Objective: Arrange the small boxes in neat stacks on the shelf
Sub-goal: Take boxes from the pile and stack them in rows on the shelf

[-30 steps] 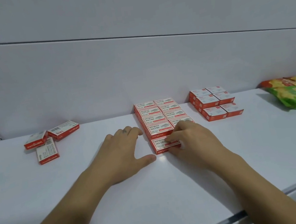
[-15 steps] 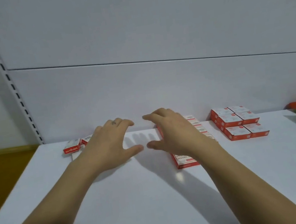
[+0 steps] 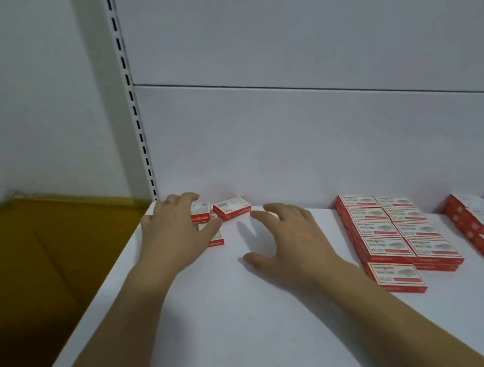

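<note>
Three loose boxes (image 3: pixel 232 208) sit near the shelf (image 3: pixel 257 338) end. The left hand (image 3: pixel 173 237) and right hand (image 3: pixel 293 238), fingers apart and empty, could nudge one off.

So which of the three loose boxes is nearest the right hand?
The rightmost loose box, just beyond the right hand; the left hand partly covers the other two.

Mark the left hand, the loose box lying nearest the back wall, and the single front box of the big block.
left hand (image 3: pixel 176 237): head view, back of the hand.
loose box (image 3: pixel 230 205): head view, its white top face.
front box (image 3: pixel 394 273): head view, its printed top face.
</note>
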Demonstrator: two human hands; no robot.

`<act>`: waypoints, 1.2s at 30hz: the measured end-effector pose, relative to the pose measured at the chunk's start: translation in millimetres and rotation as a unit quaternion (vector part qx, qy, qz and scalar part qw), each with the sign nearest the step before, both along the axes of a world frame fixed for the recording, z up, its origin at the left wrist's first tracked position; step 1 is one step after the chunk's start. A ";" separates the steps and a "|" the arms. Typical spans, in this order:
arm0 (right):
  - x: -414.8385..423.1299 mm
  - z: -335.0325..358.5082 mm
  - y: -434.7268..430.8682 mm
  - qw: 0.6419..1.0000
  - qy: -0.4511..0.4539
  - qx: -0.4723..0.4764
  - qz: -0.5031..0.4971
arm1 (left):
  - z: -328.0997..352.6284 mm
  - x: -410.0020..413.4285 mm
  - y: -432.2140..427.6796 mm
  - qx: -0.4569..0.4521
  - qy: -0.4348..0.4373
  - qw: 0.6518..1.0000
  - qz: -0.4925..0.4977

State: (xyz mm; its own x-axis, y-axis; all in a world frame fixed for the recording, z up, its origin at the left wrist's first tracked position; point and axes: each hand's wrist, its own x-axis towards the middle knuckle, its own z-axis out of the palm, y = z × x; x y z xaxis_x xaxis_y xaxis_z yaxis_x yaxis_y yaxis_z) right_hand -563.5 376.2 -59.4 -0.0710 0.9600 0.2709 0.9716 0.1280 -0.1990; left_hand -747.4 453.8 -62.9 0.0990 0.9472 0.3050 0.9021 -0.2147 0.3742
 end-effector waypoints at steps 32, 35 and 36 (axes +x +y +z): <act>27.3 18.5 -18.5 0.969 0.247 0.000 -0.013 | 12.9 28.4 -36.7 -0.105 -0.346 0.893 -0.270; 27.7 18.5 -18.1 0.964 0.266 0.011 0.002 | 12.2 29.5 -35.7 -0.126 -0.369 0.874 -0.292; 27.7 17.9 -17.8 0.961 0.277 0.015 0.004 | 12.2 29.8 -35.8 -0.131 -0.377 0.868 -0.296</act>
State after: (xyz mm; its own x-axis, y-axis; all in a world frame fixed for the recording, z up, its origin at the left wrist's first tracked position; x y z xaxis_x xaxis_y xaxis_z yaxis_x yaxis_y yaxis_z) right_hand -535.8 358.5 -41.5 0.0844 0.9512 0.2970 0.7164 0.1492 -0.6816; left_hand -717.6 417.9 -50.8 0.4575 0.8453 0.2760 0.1407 -0.3752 0.9162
